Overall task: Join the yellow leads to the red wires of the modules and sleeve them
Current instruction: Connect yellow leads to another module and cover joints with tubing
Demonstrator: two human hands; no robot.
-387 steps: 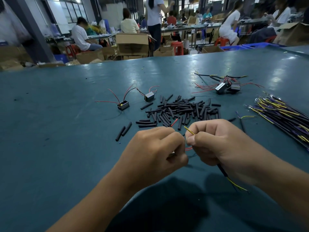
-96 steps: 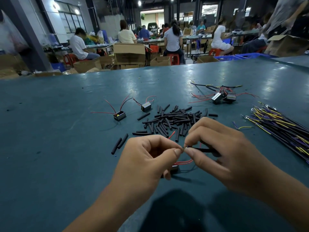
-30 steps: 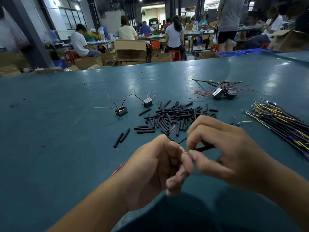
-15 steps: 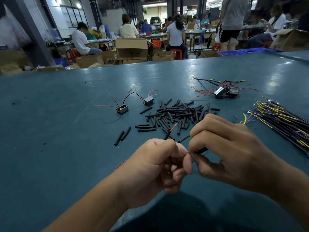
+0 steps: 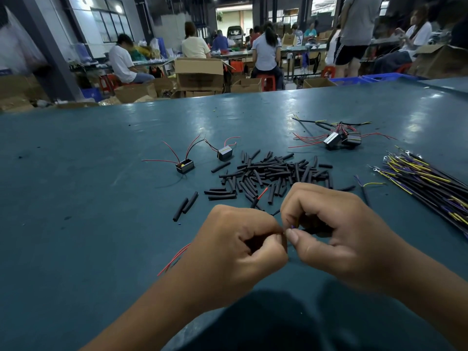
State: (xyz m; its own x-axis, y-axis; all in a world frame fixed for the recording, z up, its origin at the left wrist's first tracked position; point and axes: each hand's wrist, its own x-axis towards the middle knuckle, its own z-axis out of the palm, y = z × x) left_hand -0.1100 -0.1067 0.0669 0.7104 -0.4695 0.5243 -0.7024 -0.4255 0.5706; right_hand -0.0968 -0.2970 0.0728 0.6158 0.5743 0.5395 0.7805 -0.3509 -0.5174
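My left hand and my right hand meet fingertip to fingertip low over the table, both curled. The left grips a module hidden in its fist; its red wires trail out to the left. The right pinches a dark lead at the joint, where a small purple tip shows; what lies between the fingertips is mostly hidden. A heap of black sleeves lies just beyond the hands. Two loose modules with red wires sit at the left of it.
A bundle of yellow and purple leads lies at the right. Joined modules with leads sit at the back right. Two stray sleeves lie left of the hands. People and cardboard boxes stand beyond the table's far edge.
My hands have drawn closer together and curled tighter at the joint. The black lead that stuck out between them half a second ago is now hidden inside the right fingers.
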